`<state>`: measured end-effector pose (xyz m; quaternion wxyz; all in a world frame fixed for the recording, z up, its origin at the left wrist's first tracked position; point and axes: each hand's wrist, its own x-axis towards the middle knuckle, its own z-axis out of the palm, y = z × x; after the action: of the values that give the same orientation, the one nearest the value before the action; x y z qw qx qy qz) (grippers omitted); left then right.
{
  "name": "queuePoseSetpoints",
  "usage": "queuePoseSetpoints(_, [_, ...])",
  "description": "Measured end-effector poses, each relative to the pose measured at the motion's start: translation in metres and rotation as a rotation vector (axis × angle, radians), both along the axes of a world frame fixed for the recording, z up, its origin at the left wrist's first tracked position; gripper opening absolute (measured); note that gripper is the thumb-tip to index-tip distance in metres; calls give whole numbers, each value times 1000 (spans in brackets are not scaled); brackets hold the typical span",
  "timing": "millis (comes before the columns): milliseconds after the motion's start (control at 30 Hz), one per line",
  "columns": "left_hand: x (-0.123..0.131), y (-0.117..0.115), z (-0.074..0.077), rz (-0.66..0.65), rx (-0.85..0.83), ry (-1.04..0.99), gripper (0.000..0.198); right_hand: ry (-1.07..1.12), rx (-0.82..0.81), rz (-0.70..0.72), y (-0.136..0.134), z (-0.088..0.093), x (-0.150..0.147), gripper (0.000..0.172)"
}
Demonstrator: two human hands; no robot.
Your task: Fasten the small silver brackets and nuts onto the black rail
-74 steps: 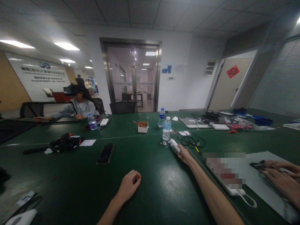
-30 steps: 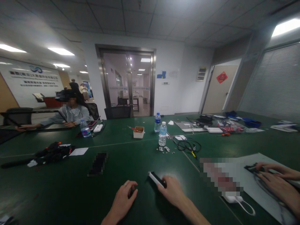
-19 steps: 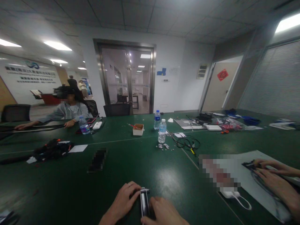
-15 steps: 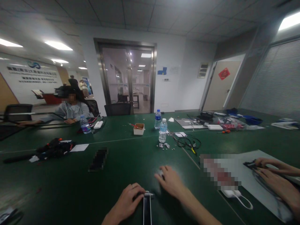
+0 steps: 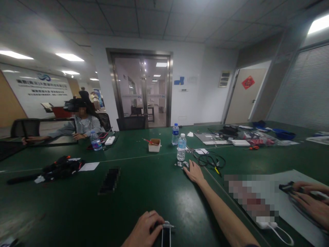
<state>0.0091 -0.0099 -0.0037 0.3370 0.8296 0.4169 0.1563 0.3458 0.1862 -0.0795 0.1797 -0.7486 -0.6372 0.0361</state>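
Fingers [image 5: 153,216] of the left hand [image 5: 144,229] curl down, back of the hand up, tips touching the upper left corner of a case [image 5: 166,237]; whether they clamp it or merely rest there, I cannot tell. The case lies at the bottom edge of view over the green table [image 5: 84,212], dark-faced and pale-rimmed, its near end cut off. To its right, the right arm [image 5: 223,212] stretches well forward, and the right hand [image 5: 196,173], palm down, has thumb and forefinger parted at the metal parts [image 5: 180,164]. Whether it touches one is too small to see.

Leftmost of the containers is a bottle [image 5: 96,141] with a purplish label. Next comes an open box [image 5: 154,148], a red tool [image 5: 148,141] sticking out over its left rim. Then a blue-capped bottle [image 5: 175,134] and, nearer, a white-capped bottle [image 5: 181,152] of clear liquid, upright just behind the parts. Farther right, a clear bag [image 5: 264,140] shows something red inside, near a blue tray [image 5: 284,133] whose contents are unclear.
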Motion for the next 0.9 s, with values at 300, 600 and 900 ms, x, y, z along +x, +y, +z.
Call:
queuePoseSetpoints(300, [-1, 4, -6, 4, 2, -6, 17, 7, 40, -22, 26, -1, -21, 84])
queuePoseSetpoints(600, [-1, 5, -8, -7, 38, -6, 16, 19, 74, 86, 30, 2, -56, 53])
queuePoseSetpoints(900, [-1, 2, -5, 5, 11, -2, 17, 72, 21, 395, 7, 20, -59, 41])
